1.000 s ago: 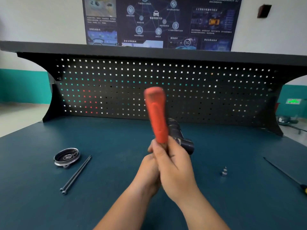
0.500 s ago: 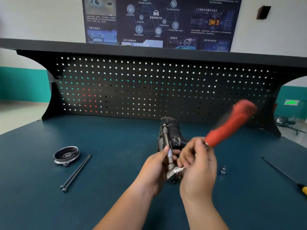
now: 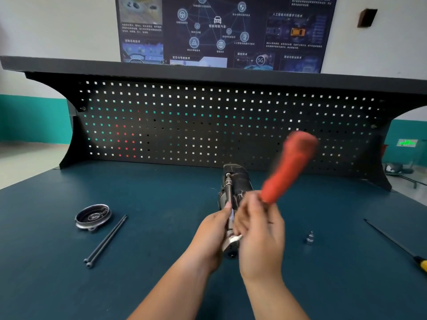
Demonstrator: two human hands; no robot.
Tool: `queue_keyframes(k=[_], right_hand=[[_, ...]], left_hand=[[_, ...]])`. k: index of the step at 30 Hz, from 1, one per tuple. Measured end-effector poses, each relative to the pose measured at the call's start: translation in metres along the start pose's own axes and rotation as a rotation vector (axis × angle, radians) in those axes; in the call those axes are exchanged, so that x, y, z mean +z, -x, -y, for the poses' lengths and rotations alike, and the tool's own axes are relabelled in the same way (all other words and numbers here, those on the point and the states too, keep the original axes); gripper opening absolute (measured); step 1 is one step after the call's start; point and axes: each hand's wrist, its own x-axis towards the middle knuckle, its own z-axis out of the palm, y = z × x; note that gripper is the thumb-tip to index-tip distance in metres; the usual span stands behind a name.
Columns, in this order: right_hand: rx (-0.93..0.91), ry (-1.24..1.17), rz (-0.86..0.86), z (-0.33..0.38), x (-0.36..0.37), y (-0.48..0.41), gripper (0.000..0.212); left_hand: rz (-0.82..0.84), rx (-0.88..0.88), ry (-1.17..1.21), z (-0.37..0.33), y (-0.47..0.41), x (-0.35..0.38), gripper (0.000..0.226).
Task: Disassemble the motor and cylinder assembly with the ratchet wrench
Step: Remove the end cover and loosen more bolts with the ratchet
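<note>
Two hands on the job, mid-table. Left hand (image 3: 209, 236) curls round the steel extension bar (image 3: 228, 189), thumb laid along it; can't tell whether the palm also cups the body underneath. Right hand (image 3: 260, 229) grips the low end of the ratchet wrench (image 3: 288, 167), fingers wrapped round the red handle. The handle points up and right toward the pegboard (image 3: 184, 125) and is motion-blurred. Ratchet head (image 3: 231, 244) sits between the two hands, near the wrists.

The motor and cylinder assembly (image 3: 239, 181) lies on the blue table (image 3: 57, 285), long axis running away from the person, far end close to the pegboard foot. Extension bar runs along its left flank, tip at the far end.

Left of the hands, well apart: round end cap (image 3: 93, 218), and just beside it two long bolts (image 3: 106, 241), parallel and touching. Right of the hands: small socket (image 3: 309, 237), upright. Further right, a thin screwdriver (image 3: 392, 242), yellow handle nearest the person.
</note>
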Motion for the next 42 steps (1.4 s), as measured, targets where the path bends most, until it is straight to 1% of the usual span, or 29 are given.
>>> queue_keyframes(k=[2,4,5,7,9,12,14,17,21,29,33,35,38,42], right_hand=[[0.062,-0.243,-0.257,0.002,-0.010,0.001,0.044],[0.143,-0.454,-0.468,0.005,-0.022,0.002,0.042],[0.197,-0.533,-0.537,0.005,-0.026,0.004,0.038],[0.258,-0.607,-0.607,0.004,-0.030,0.008,0.035],[0.224,-0.572,-0.599,0.003,-0.026,0.013,0.036],[0.097,-0.489,-0.510,0.005,-0.016,0.018,0.045],[0.060,-0.469,-0.464,0.007,-0.012,0.018,0.047],[0.085,-0.466,-0.455,0.009,-0.012,0.015,0.047],[0.118,-0.467,-0.469,0.010,-0.013,0.009,0.040],[0.076,-0.403,-0.440,0.015,-0.012,0.000,0.036],[0.059,-0.394,-0.430,0.014,-0.011,0.002,0.037],[0.060,-0.393,-0.431,0.015,-0.011,0.001,0.037],[0.072,-0.385,-0.448,0.016,-0.013,-0.002,0.037],[0.118,-0.354,-0.458,0.023,-0.019,-0.014,0.034]], left_hand=[[0.051,-0.015,0.012,0.002,-0.002,-0.001,0.052],[0.100,-0.046,0.021,0.004,-0.001,0.000,0.048],[0.113,-0.051,0.020,0.004,-0.001,0.000,0.048],[0.125,-0.038,-0.019,0.005,0.002,0.001,0.048],[0.128,-0.033,-0.040,0.004,0.004,0.001,0.048],[0.132,-0.030,-0.060,0.001,0.007,0.001,0.049],[0.127,-0.027,-0.047,0.000,0.008,0.001,0.049],[0.129,-0.025,-0.027,-0.002,0.010,0.002,0.050],[0.127,-0.035,-0.012,-0.005,0.013,0.004,0.050],[0.158,-0.070,0.098,-0.010,0.015,0.006,0.053],[0.173,-0.057,0.083,-0.012,0.016,0.006,0.044],[0.167,-0.060,0.071,-0.012,0.017,0.007,0.046],[0.149,-0.066,0.035,-0.011,0.017,0.008,0.054],[0.158,-0.048,0.009,-0.011,0.017,0.007,0.046]])
